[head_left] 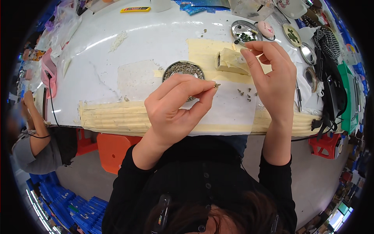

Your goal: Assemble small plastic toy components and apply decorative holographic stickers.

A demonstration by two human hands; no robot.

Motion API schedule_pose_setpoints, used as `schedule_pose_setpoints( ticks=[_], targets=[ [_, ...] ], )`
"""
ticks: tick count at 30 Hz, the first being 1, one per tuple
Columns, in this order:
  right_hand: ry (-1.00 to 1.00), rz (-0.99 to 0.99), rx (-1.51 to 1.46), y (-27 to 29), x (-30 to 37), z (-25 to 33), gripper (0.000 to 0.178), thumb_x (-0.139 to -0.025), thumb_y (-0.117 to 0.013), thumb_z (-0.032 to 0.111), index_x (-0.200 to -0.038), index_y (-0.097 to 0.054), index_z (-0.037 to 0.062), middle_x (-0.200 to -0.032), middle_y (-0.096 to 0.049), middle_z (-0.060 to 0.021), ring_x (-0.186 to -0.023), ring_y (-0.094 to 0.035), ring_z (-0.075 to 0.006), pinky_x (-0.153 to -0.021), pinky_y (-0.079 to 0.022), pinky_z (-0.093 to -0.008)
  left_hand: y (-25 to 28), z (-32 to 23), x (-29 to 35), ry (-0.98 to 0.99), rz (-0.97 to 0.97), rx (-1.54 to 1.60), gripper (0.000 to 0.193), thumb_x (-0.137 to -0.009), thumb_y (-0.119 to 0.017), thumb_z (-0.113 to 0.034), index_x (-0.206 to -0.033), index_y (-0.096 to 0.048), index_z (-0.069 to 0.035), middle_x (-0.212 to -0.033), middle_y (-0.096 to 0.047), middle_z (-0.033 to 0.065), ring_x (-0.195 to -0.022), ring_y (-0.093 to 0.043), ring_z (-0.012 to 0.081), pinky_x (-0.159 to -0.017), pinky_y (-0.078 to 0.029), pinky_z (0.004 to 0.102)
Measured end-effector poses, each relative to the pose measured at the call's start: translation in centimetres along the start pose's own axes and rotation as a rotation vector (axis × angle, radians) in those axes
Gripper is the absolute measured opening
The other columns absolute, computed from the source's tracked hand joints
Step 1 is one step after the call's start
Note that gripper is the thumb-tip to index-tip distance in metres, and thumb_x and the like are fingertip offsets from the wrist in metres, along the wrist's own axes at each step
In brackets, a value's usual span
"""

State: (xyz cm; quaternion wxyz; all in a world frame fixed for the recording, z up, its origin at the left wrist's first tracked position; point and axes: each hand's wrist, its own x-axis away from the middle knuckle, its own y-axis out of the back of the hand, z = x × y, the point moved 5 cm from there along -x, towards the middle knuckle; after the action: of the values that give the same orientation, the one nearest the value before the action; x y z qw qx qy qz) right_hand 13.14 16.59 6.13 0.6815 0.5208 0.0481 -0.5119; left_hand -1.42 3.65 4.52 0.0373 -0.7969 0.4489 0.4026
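Note:
My left hand [181, 103] pinches a small brassy metal piece [217, 84] between thumb and forefinger, over the table in front of me. Behind that hand and partly hidden by it sits a round tin [165, 74] full of many small metal pieces. My right hand [274, 72] is raised beside a block wrapped in pale yellow tape [233, 64]. Its thumb and forefinger come together above the block's far right corner; what lies between them, if anything, is too small to make out. Several loose small metal parts [248, 94] lie on white paper between my hands.
Masking tape strips [117, 117] cover the table's near edge. At the back right stand a round metal dish with dark green bits [249, 29], a pink oval item [266, 29] and round lids [308, 53]. A yellow box cutter [135, 9] lies far back. Another person [35, 144] sits at left.

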Motion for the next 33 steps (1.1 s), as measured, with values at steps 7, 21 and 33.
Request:
schedule_pose_setpoints(
  ticks=[7,21,33],
  targets=[
    [0.002,-0.013,-0.072,0.3,0.1,0.3,0.009,-0.082,-0.072,0.009,-0.085,-0.067,0.0034,-0.077,-0.065,-0.0052,-0.067,-0.059,-0.0202,-0.061,-0.048,-0.0290,0.0,0.1,0.2,-0.014,0.008,0.008,0.018,-0.071,-0.074,0.011,-0.086,-0.070,0.003,-0.079,-0.067,0.0084,-0.066,-0.062,0.0120,-0.058,-0.048,0.0221],
    [-0.244,-0.190,-0.777,1.4,2.8,0.8,0.011,-0.092,-0.066,0.007,-0.096,-0.064,-0.0031,-0.087,-0.065,-0.0031,-0.076,-0.058,-0.0077,-0.070,-0.048,-0.0213,-0.4,0.2,0.3,-0.033,0.014,0.028,0.017,-0.072,-0.074,0.010,-0.087,-0.070,0.003,-0.077,-0.067,0.0083,-0.066,-0.063,0.0126,-0.059,-0.050,0.0224],
    [-0.301,-0.062,-1.016,-0.5,4.2,2.1,0.012,-0.098,-0.057,0.009,-0.100,-0.056,-0.0026,-0.086,-0.064,-0.0057,-0.078,-0.063,-0.0095,-0.073,-0.052,-0.0231,-0.5,0.0,0.4,-0.055,0.006,0.027,0.018,-0.071,-0.075,0.010,-0.086,-0.069,0.002,-0.077,-0.067,0.0087,-0.066,-0.064,0.0143,-0.060,-0.051,0.0241]
  ],
)
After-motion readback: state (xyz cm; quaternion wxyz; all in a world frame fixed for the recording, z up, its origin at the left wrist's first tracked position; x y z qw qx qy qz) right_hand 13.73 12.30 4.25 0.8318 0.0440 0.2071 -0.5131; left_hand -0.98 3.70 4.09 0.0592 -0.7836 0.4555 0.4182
